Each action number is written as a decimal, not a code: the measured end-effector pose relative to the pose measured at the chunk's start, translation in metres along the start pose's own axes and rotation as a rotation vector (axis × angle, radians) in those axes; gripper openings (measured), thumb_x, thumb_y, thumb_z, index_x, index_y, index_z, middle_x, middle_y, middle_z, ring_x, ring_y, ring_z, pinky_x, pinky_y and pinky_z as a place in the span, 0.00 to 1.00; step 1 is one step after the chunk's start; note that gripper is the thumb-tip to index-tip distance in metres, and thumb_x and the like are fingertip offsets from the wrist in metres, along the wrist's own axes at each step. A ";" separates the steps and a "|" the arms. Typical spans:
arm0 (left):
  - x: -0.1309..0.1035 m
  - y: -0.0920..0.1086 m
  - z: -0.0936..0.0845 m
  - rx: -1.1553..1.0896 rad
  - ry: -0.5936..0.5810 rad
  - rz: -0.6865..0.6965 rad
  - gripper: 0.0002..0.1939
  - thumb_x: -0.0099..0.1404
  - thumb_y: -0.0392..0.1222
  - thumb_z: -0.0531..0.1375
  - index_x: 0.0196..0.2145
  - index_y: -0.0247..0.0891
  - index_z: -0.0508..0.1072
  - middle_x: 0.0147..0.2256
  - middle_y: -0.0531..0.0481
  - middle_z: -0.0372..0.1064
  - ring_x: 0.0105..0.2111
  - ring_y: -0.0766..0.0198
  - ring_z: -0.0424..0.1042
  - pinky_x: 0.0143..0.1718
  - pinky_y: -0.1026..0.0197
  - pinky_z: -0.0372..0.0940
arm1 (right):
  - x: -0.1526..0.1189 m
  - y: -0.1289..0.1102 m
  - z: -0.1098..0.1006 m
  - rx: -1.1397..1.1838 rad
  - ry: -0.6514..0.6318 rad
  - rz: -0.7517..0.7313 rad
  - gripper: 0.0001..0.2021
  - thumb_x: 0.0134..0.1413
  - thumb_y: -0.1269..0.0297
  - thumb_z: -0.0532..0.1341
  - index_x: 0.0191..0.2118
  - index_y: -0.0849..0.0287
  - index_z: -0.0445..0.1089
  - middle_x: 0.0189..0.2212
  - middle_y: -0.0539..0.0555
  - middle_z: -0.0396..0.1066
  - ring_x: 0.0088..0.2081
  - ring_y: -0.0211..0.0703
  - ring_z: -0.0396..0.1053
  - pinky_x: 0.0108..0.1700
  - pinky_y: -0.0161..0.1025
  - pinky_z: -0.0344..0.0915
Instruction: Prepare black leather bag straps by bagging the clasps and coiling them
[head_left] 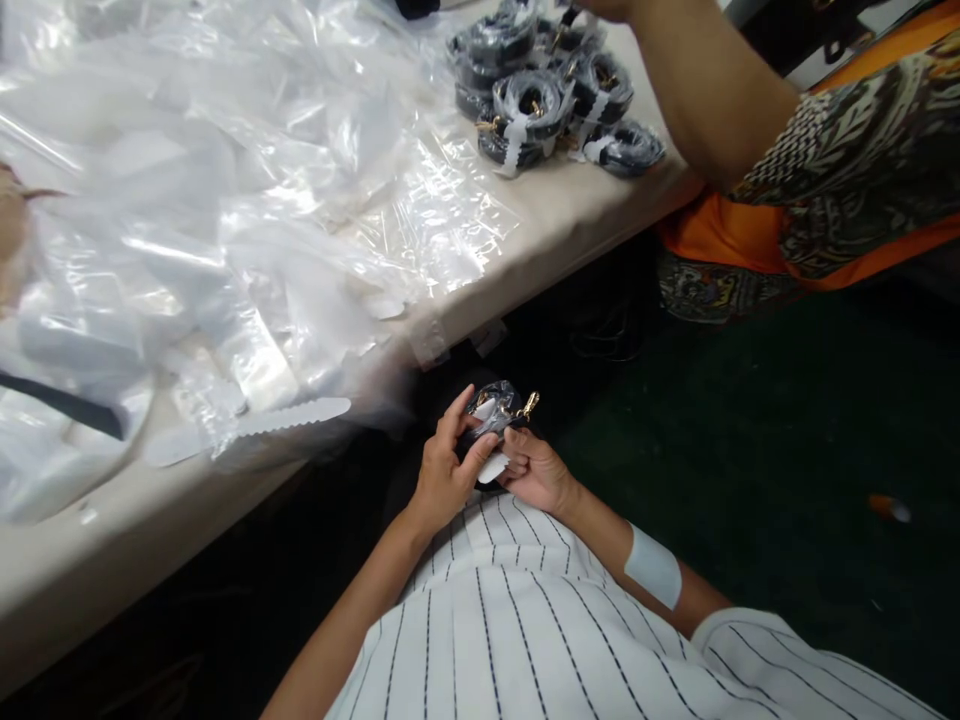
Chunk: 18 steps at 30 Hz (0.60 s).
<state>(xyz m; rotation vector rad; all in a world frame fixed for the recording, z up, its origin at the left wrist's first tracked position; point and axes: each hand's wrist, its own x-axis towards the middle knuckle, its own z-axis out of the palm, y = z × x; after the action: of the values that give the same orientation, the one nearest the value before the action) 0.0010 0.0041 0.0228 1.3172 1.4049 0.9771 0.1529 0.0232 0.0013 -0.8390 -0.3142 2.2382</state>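
A coiled black strap (498,402) in clear plastic wrap, with a gold clasp (529,405) sticking out at its right, is held just above my lap. My left hand (448,470) wraps round its left side, thumb across the front. On the right, my right hand (536,470) grips the lower edge with bent fingers. Between the two hands, a white paper strip (493,467) shows at the underside of the coil. The far side of the coil and some fingertips are hidden.
Clear plastic bags (300,200) cover much of the table (555,235). White notched strips (292,415) lie near its edge. Several wrapped strap coils (532,105) are piled at the back. Another person's arm (712,90) reaches in from the upper right beside them.
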 end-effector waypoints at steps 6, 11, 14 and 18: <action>0.002 -0.003 -0.001 -0.144 -0.060 -0.045 0.21 0.66 0.47 0.61 0.55 0.42 0.70 0.47 0.45 0.72 0.46 0.57 0.71 0.50 0.55 0.64 | -0.002 -0.009 -0.002 0.000 -0.033 0.050 0.23 0.42 0.61 0.71 0.17 0.60 0.55 0.11 0.40 0.47 0.15 0.26 0.41 0.19 0.28 0.46; 0.002 -0.009 0.001 -0.209 -0.046 -0.102 0.28 0.65 0.46 0.62 0.61 0.43 0.63 0.39 0.51 0.73 0.41 0.62 0.71 0.50 0.57 0.63 | -0.007 -0.016 -0.001 -0.053 -0.024 0.054 0.07 0.45 0.68 0.65 0.23 0.63 0.66 0.15 0.46 0.59 0.18 0.30 0.52 0.22 0.30 0.51; 0.000 -0.008 0.002 -0.193 -0.059 -0.096 0.33 0.64 0.46 0.63 0.64 0.44 0.58 0.37 0.53 0.73 0.40 0.63 0.71 0.51 0.57 0.62 | -0.007 -0.011 -0.003 -0.085 0.025 0.033 0.05 0.47 0.67 0.62 0.26 0.63 0.70 0.14 0.48 0.61 0.18 0.31 0.55 0.21 0.30 0.49; -0.001 -0.004 0.006 -0.164 -0.099 -0.080 0.37 0.65 0.46 0.62 0.67 0.44 0.52 0.41 0.51 0.75 0.45 0.60 0.73 0.54 0.55 0.62 | -0.001 -0.002 -0.008 -0.098 0.129 -0.008 0.06 0.43 0.70 0.65 0.23 0.62 0.67 0.11 0.42 0.55 0.14 0.27 0.46 0.17 0.28 0.41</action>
<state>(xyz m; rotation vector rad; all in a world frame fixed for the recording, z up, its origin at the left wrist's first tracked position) 0.0055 0.0021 0.0175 1.1637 1.2646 0.9399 0.1591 0.0237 -0.0036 -1.0272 -0.3683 2.1639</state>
